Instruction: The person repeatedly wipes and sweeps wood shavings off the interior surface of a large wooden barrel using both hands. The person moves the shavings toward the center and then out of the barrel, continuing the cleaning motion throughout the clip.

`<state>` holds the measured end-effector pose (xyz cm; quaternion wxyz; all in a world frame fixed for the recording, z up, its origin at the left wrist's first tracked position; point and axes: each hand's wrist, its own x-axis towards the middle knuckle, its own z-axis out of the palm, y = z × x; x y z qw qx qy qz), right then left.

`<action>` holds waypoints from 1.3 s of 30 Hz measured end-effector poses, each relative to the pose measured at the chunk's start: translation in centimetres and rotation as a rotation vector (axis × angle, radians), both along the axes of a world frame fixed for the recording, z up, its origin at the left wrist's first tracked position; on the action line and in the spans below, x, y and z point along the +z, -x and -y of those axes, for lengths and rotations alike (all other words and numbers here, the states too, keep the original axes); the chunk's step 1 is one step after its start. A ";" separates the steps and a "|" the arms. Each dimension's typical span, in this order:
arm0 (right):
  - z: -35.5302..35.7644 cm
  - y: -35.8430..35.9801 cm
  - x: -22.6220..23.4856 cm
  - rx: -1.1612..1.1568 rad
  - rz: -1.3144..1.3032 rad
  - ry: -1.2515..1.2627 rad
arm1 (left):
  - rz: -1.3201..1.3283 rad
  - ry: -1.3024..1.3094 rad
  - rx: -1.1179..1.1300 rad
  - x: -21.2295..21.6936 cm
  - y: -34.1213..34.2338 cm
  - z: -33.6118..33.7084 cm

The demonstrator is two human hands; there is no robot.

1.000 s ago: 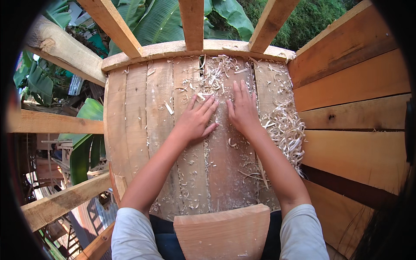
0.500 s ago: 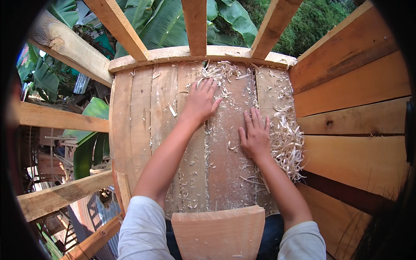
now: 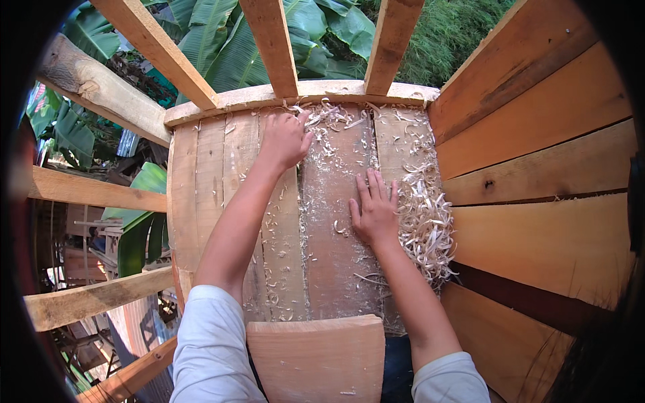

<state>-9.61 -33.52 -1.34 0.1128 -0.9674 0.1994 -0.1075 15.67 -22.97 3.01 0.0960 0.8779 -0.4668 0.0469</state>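
Observation:
My left hand point(image 3: 287, 140) rests at the far end of a wooden plank surface point(image 3: 211, 201), its fingers slightly bent and its thumb apart. Just right of its fingertips lies a small heap of pale wood shavings point(image 3: 332, 115) against the curved end rail point(image 3: 262, 99). Flat on a reddish plank, my right hand point(image 3: 375, 213) has its fingers stretched out and holds nothing. Beside it, a larger pile of curled shavings point(image 3: 428, 228) runs along the right edge of the planks. Fine chips and dust are scattered between my hands.
A smooth wooden board point(image 3: 316, 356) stands close to me between my forearms. Upright wooden slats point(image 3: 272, 50) rise behind the end rail. On the right is a wall of wide boards point(image 3: 531, 228). Wooden bars point(image 3: 101, 190) jut out leftward, and large green leaves point(image 3: 235, 50) hang beyond.
My left hand has slid left and farther away, toward the end rail, clear of part of the shavings heap. My right hand stays on its plank. The whole view has shifted slightly.

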 end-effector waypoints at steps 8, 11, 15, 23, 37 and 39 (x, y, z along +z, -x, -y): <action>-0.1 -0.1 0.1 -0.007 0.008 -0.032 | 0.320 -0.060 -0.052 -2.0 0.5 0.0; -0.1 -0.1 -0.1 -0.012 0.014 -0.034 | 0.183 -0.142 0.002 -0.3 0.6 1.4; -0.1 0.0 0.0 -0.017 0.029 -0.027 | 0.058 -0.093 0.007 -0.8 1.2 2.2; -0.1 -0.2 0.2 -0.011 -0.007 -0.022 | 0.084 0.105 0.036 -1.9 -0.5 1.7; -0.1 -0.2 0.1 -0.022 -0.015 0.007 | -0.403 -0.278 0.485 3.8 -1.5 1.3; 0.0 -0.1 0.1 -0.021 -0.015 0.012 | -0.357 -0.300 0.501 4.4 -0.9 2.5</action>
